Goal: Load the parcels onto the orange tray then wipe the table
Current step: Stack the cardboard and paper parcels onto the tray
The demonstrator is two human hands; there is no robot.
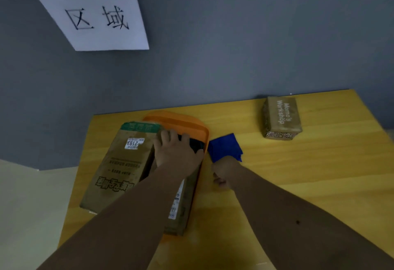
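Pressing down, the left hand [177, 152] lies with spread fingers on a dark parcel [195, 144] on the orange tray [181, 120], likely to steady the load. Just left of it leans a large brown parcel [119, 163]. The right hand [223, 170] pinches the near edge of the blue cloth [225, 147], apparently readying to wipe the bench [319, 173]. Far beyond it, a printed box [281, 118] sits unloaded.

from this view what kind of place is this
Probably a parcel receiving area: a handwritten white paper sign on the grey wall, brown cardboard parcels on an orange plastic tray, another brown parcel on the yellow wooden table.
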